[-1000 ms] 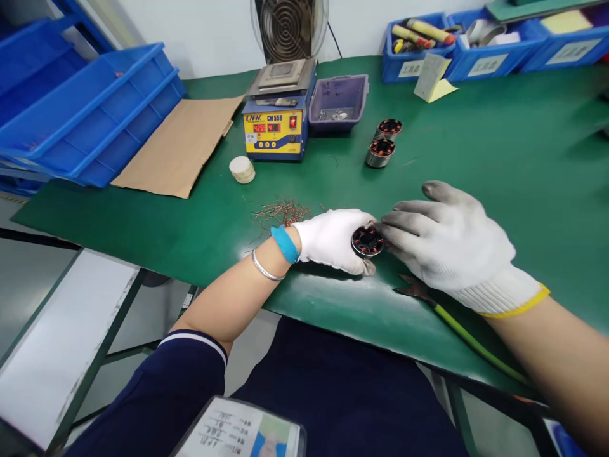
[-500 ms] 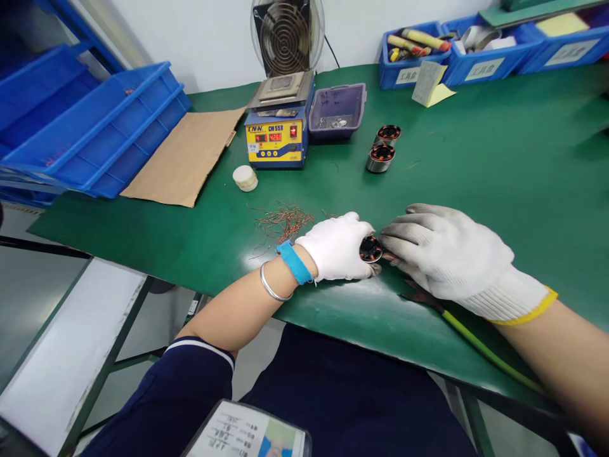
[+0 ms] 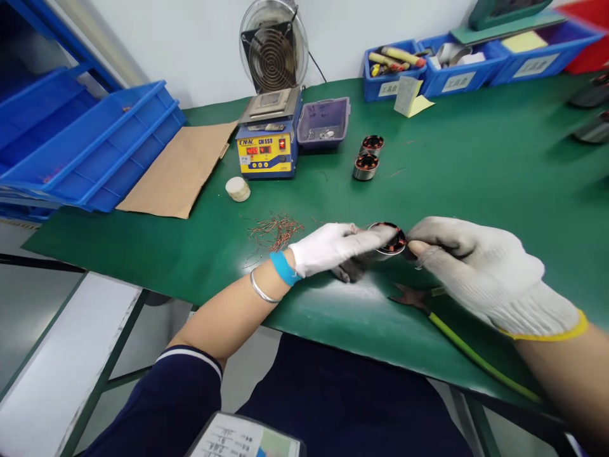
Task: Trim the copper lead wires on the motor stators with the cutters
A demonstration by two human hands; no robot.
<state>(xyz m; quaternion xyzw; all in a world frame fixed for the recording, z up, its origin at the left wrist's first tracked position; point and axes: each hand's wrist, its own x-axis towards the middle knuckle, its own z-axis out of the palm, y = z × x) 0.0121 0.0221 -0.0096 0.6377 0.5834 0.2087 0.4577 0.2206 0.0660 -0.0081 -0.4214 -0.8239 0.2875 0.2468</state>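
A wound motor stator [image 3: 396, 246], a metal ring with copper coils inside, is between my gloved hands near the table's front edge. Thumb and index finger of my right hand [image 3: 480, 273] are closed at the stator's right edge. My left hand [image 3: 337, 249] has its fingers apart, one stretched over the stator's left side; its lower fingers are smeared by motion. Just below my right hand lies a pair of cutting pliers [image 3: 412, 297] with green handles, partly hidden. Copper wire scraps [image 3: 278, 230] are heaped beyond my left wrist.
Two more stators [image 3: 366, 167] stand farther back. A blue-yellow CM 550 heating unit [image 3: 266, 152], a purple bin [image 3: 326, 120], a round white block [image 3: 238, 188] and a fan [image 3: 273, 57] are behind. Blue tool boxes [image 3: 457, 79] line the back right; cardboard [image 3: 181, 165] and blue crates [image 3: 99, 149] are left.
The stator has moved right relative to my left hand, which has opened from around it. My right fingers have closed at its edge. The view has shifted slightly.
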